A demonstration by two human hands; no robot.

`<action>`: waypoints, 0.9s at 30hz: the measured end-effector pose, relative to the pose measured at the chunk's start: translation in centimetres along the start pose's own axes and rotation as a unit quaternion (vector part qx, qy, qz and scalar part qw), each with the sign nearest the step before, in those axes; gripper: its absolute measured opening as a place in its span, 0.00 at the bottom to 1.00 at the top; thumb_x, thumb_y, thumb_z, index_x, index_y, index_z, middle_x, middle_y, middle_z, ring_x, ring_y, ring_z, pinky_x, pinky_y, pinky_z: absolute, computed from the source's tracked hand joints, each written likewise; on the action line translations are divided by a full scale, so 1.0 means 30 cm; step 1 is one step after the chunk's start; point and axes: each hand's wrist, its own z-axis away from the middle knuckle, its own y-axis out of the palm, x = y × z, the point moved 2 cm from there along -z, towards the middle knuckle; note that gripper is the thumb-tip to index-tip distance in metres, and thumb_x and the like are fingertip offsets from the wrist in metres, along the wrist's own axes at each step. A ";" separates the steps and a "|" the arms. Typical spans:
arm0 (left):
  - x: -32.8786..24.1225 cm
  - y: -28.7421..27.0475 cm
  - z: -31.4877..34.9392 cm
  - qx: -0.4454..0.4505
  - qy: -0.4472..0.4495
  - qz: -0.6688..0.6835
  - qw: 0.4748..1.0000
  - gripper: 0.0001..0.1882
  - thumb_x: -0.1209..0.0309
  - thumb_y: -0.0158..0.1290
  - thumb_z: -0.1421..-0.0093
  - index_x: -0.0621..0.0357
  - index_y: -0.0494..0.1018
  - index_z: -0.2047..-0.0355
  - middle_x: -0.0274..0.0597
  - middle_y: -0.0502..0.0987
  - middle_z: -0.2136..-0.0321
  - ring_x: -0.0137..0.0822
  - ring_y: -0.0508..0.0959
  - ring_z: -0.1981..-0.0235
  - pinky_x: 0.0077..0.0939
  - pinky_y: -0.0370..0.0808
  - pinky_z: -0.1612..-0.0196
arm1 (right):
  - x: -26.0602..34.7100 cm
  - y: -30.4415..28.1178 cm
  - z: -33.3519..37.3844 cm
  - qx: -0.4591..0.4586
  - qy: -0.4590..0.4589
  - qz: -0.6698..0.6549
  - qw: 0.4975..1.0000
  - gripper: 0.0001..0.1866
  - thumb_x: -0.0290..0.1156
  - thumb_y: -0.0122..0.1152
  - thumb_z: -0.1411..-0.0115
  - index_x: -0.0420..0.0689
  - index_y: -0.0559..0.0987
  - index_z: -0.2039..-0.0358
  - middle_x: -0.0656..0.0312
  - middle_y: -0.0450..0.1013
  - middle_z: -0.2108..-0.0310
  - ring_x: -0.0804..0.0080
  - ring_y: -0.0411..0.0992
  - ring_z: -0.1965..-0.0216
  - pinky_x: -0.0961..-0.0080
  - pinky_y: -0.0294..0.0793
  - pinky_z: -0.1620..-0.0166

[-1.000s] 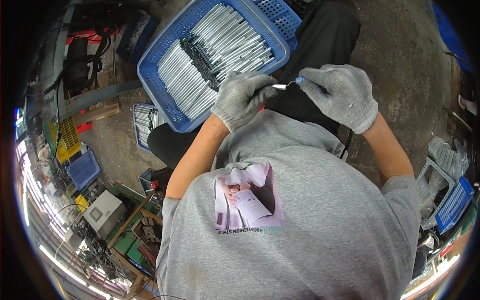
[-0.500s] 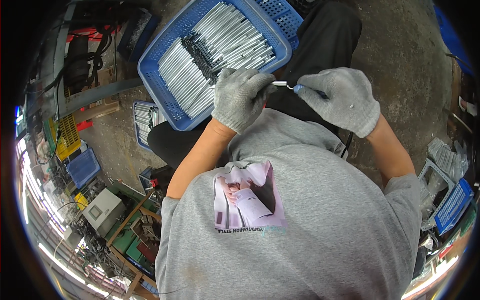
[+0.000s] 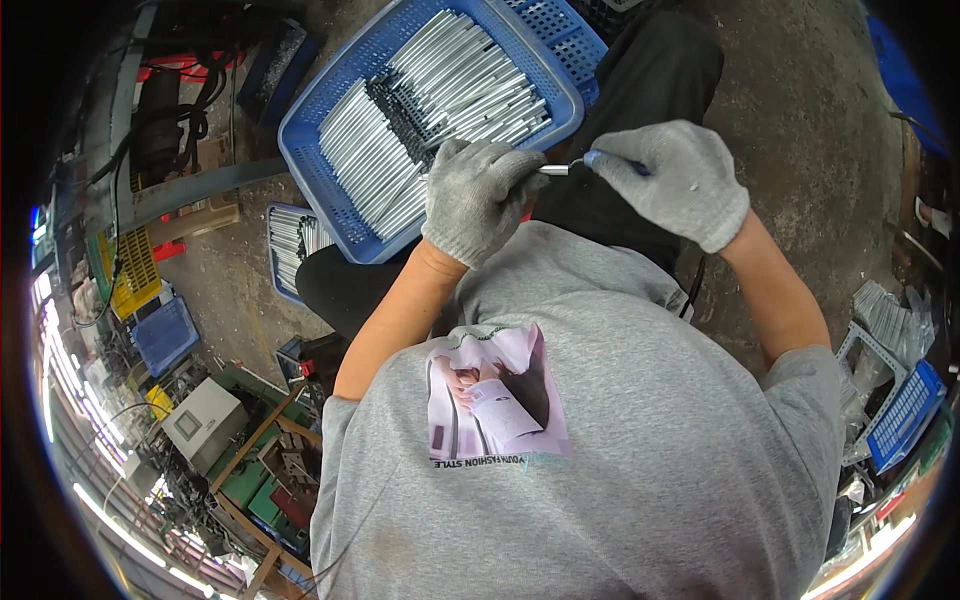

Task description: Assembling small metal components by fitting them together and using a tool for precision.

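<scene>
Left hand (image 3: 480,195): at the near right edge of the big blue basket (image 3: 308,165) in your view; your gloved fingers are curled and pinching a tube.
Silver tube (image 3: 555,170): in your left grip, just right of the basket's near edge; you leave a short end bare, probably so that a tool's tip can get at it.
Right hand (image 3: 675,180): right of the basket, gloved, thumb and fingers closed around a slim tool; the far fingers are hidden.
Blue-handled tool (image 3: 591,158): right of the basket, its thin dark tip pointed at the tube's bare end; you seem to grip it close to the tip for fine control. Whether tip and tube touch, you cannot tell from here.
Big basket's load: two rows of silver tubes (image 3: 465,70), with black pieces (image 3: 400,115) along the line between them; the rows look laid side by side for easy picking.
Small blue tray (image 3: 271,240): left of the basket, holding more tubes, partly hidden.
Second blue basket (image 3: 570,40): beyond the big one's far right side; its contents are unclear.
</scene>
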 end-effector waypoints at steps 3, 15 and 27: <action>0.011 0.015 0.028 0.019 -0.030 -0.004 0.999 0.07 0.63 0.61 0.41 0.46 0.81 0.63 0.30 0.78 0.73 0.34 0.77 0.71 0.30 0.68 0.60 | 0.011 0.005 -0.010 0.113 0.029 -0.010 0.993 0.11 0.38 0.67 0.41 0.47 0.89 0.63 0.60 0.85 0.70 0.62 0.79 0.78 0.72 0.74 0.71; 0.300 0.118 0.056 0.054 -0.252 -0.037 0.966 0.09 0.64 0.57 0.36 0.55 0.82 0.62 0.41 0.84 0.71 0.47 0.81 0.71 0.40 0.75 0.60 | -0.050 0.096 -0.006 -0.181 -0.006 -0.015 0.983 0.08 0.30 0.69 0.40 0.44 0.88 0.61 0.60 0.84 0.69 0.62 0.77 0.77 0.72 0.73 0.72; 0.433 0.307 0.133 0.160 -0.220 -0.075 0.959 0.36 0.54 0.63 0.43 0.47 0.67 0.36 0.44 0.68 0.34 0.49 0.70 0.36 0.51 0.65 0.34 | -0.086 0.057 -0.102 -0.273 -0.086 0.036 0.957 0.13 0.22 0.65 0.39 0.37 0.85 0.54 0.56 0.84 0.64 0.64 0.77 0.72 0.72 0.78 0.63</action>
